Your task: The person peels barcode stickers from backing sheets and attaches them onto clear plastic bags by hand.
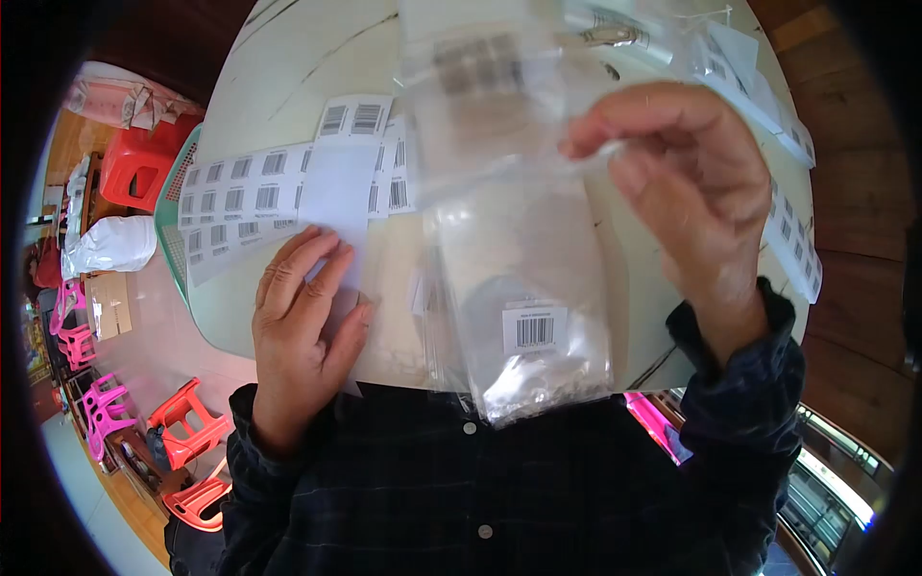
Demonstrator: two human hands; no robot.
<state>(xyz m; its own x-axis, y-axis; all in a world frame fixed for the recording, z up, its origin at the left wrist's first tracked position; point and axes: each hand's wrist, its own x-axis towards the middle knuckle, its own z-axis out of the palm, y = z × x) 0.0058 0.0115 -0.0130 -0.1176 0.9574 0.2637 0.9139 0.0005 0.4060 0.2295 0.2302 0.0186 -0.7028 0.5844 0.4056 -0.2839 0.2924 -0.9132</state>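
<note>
My left hand (309, 322) is closed on a white strip of barcode labels (338, 182), fingers on its face and thumb along the lower part. Printed barcodes show at the strip's top; its middle is blank. My right hand (696, 187), smeared by motion, is raised at the right with thumb and forefinger at the edge of a clear plastic bag (480, 106). That bag is blurred and has a barcode label near its top. Below it lies a stack of clear plastic bags (533, 250), overhanging the table's near edge. A barcode label (535, 330) is on the top one.
More barcode label sheets (240, 192) lie at the left of the marble-patterned table (307, 48), beside a green basket (171, 230). Further label sheets (792, 245) and plastic packets (715, 58) are along the right edge. Red stools (187, 422) stand on the floor to the left.
</note>
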